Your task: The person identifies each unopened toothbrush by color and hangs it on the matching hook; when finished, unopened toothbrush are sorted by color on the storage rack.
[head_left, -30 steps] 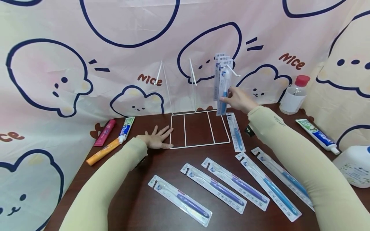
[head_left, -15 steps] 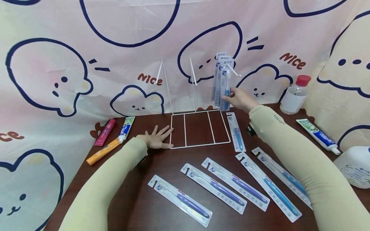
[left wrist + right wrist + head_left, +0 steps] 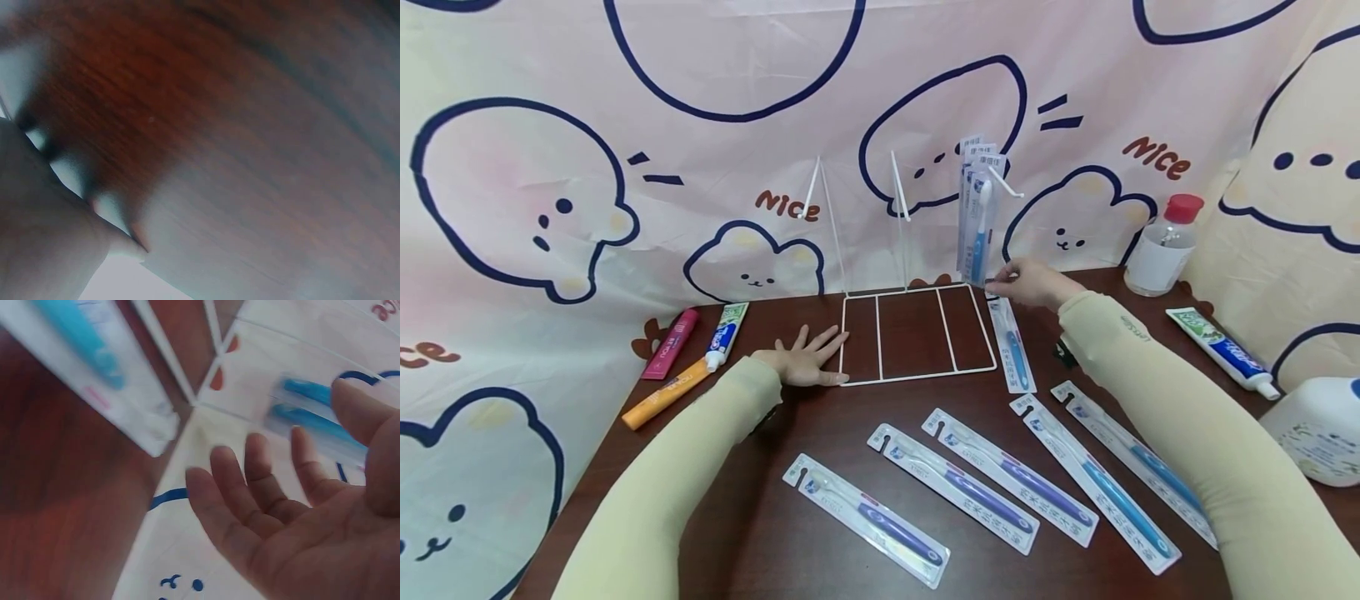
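My left hand (image 3: 805,358) lies flat with spread fingers on the table, its fingertips at the left edge of a white wire rack (image 3: 917,377). Packaged toothbrushes (image 3: 981,221), blue in the front one, hang in a row from the rack's right hook. My right hand (image 3: 1033,283) is just right of their lower ends, above another packaged blue toothbrush (image 3: 1015,354) lying beside the rack. In the right wrist view its fingers (image 3: 259,469) are spread and loosely bent, with nothing between them. Two hooks (image 3: 898,187) at the rack's left and middle carry nothing.
Several packaged toothbrushes (image 3: 955,487), purple and blue, lie across the front of the table. Toothpaste tubes (image 3: 727,336) lie at the left, another tube (image 3: 1221,350) at the right. A red-capped bottle (image 3: 1161,250) and a white bottle (image 3: 1322,429) stand at the right.
My right hand has let go of the front hanging toothbrush and moved down and right, away from it. The toothbrush hangs on the hook with the others. My left hand has stayed put.
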`<state>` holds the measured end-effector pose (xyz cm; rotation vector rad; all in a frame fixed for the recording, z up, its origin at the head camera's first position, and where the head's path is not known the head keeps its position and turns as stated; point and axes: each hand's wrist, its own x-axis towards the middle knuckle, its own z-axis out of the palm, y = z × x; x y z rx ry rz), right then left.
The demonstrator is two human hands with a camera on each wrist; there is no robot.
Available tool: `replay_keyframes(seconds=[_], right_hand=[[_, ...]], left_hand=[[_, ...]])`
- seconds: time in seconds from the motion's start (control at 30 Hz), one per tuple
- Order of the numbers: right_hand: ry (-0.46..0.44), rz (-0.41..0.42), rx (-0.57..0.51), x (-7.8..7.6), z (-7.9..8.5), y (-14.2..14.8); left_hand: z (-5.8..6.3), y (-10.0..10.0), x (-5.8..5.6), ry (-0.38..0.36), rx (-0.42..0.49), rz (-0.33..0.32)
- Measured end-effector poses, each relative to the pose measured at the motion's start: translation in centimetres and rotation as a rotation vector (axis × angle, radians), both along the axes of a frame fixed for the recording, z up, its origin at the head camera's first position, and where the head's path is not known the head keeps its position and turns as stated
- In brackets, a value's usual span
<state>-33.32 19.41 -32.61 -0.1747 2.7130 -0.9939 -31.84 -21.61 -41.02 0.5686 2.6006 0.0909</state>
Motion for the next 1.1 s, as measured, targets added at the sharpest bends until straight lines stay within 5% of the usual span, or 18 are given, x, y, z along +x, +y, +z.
replay_keyframes(seconds=[0.17,0.4,0.9,1.1], right_hand=[[-0.093,-0.015,0.186,0.8,-2.2,0.3],[-0.054,0.042,0.444,1.2,-4.6,0.0],[-0.092,0.019,0.475,-0.7,-5.0,1.4],[-0.202,-0.059,0.338,-0.6,-4.8,2.8]], left_hand=[[0.1,-0.1,0.1,-0.002,0.009,-0.002],[-0.1,-0.1,0.0,-0.001,0.012,0.0],[-0.1,-0.2,-0.2,0.002,0.002,0.0],[-0.5,-0.3,-0.3,0.003,0.017,0.006]])
